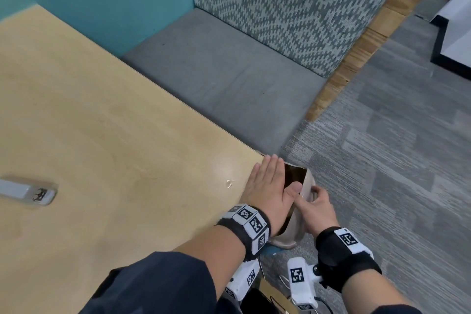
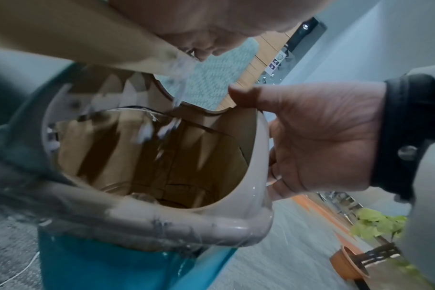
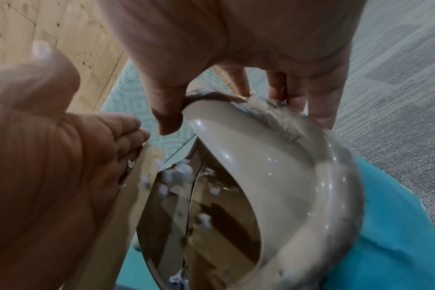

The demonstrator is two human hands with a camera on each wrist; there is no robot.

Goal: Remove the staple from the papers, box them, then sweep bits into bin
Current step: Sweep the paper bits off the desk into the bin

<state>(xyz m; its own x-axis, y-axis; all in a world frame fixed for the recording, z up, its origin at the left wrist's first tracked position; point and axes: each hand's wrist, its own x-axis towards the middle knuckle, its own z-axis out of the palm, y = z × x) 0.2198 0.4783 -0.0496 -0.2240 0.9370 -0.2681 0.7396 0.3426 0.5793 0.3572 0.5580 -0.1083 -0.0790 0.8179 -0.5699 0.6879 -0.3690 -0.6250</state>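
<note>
The bin (image 1: 307, 186) is held just under the table (image 1: 102, 122) edge, gripped at its rim by the right hand (image 1: 317, 208). The left hand (image 1: 267, 186) is laid flat, fingers straight, at that edge. Bits (image 3: 176, 172) are seen over the bin's mouth.

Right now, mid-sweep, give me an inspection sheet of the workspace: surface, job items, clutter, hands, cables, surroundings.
Surface: wooden table, small shiny spot near its edge.
Job's things: beige bin held tilted below the table edge; paper bits dropping into it.
Clutter: grey staple remover on the table, far left.
Hands: left hand flat at the table edge; right hand grips the bin rim.
Cables: thin white cord on the carpet.
Surroundings: grey bench seat, patterned backrest, potted plant.
</note>
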